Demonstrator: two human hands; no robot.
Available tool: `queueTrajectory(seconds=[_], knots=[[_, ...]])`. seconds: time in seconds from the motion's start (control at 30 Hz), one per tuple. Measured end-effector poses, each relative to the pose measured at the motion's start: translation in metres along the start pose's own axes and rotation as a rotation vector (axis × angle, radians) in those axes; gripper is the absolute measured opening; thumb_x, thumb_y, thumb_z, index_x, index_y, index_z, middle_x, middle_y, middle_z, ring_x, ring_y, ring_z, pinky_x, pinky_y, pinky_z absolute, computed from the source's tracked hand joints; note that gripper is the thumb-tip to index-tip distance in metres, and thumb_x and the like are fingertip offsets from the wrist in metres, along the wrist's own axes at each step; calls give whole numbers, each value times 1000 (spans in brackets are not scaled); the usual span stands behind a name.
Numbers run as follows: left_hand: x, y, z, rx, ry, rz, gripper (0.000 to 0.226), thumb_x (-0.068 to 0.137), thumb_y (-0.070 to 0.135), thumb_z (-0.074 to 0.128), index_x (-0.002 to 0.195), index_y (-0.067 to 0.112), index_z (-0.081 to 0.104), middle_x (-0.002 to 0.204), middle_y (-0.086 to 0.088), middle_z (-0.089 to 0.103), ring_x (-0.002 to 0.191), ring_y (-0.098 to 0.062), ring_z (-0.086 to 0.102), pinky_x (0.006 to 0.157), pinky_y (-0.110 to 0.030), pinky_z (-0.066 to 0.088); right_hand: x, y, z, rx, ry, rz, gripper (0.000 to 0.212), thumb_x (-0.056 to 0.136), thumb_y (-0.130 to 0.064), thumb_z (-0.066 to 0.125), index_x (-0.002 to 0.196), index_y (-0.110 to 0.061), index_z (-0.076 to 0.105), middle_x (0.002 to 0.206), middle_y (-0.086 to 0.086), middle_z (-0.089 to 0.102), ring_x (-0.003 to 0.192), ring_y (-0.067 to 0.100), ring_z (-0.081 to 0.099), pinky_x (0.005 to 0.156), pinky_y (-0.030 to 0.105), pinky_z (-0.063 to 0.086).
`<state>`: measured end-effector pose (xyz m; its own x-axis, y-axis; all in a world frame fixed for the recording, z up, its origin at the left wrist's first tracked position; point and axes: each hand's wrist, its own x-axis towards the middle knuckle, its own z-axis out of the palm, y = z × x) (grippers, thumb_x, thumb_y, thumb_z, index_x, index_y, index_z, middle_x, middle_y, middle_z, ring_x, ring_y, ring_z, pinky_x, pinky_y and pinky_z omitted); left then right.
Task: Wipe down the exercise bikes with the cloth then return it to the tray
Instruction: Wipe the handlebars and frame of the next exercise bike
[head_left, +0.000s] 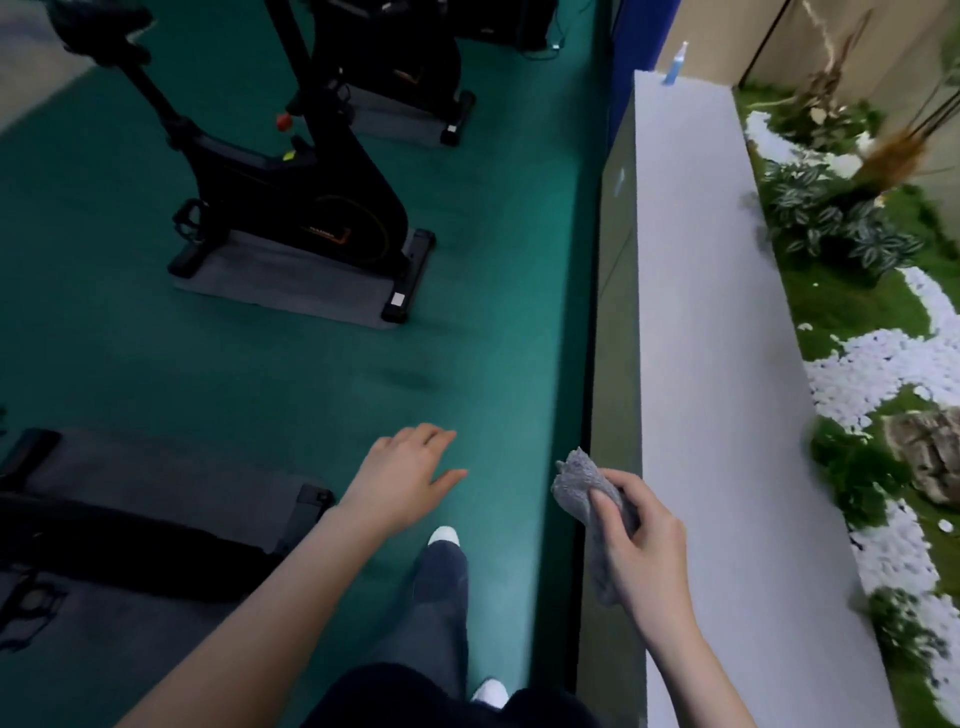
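Grey cloth (587, 499) is hanging bunched in the right hand (636, 535), low right of the frame, fingers curling around it. I am seeing no tray, so the return is not done; whether the exercise bikes (291, 208) in the upper left are wiped, I cannot tell. Left hand (402, 480) is reaching forward at lower centre, fingers loose, holding nothing.

No writing legible on the gym floor

The nearer exercise bike (291, 208) carries an orange marking (332, 236) with a line of small lettering on its black side cover, too blurred to read. A white sticker (398, 300) sits on the end of its floor bar, and a second sticker (451, 128) on the farther bike (395, 57). Both show only as pale patches. The blue spray bottle (675, 65) on the white ledge (701, 312) shows no readable label.
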<state>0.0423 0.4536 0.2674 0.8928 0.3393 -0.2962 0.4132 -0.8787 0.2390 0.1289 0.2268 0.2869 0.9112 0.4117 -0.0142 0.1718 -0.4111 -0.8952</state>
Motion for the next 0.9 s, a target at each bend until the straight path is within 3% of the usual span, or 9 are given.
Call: queueTrajectory(seconds=[0.47,0.7,0.9], knots=[[131,-127,-85,-79,72,-229,58,97,51,36,145,20,32,144,0,40,129,-21,40,105,-38,35,191,-80,103,-33,-129,-161,17,89,-6,61,97,-20,68,91,-18,68,85,-14,59,73,0,39],[139,-176,-99,-169,145,-440,58,96,52,37,144,20,34,143,1,41,128,-20,42,105,-39,35,278,-118,168,-30,-290,-271,24,89,-8,61,88,-32,63,79,-27,64,76,-15,58,69,1,39],[173,-201,-115,-213,206,-642,58,95,53,38,144,21,34,142,1,42,128,-21,42,103,-39,35,368,-137,216,-13,-411,-341,18,89,-7,61,90,-25,65,77,-25,62,72,-17,55,66,-1,37]])
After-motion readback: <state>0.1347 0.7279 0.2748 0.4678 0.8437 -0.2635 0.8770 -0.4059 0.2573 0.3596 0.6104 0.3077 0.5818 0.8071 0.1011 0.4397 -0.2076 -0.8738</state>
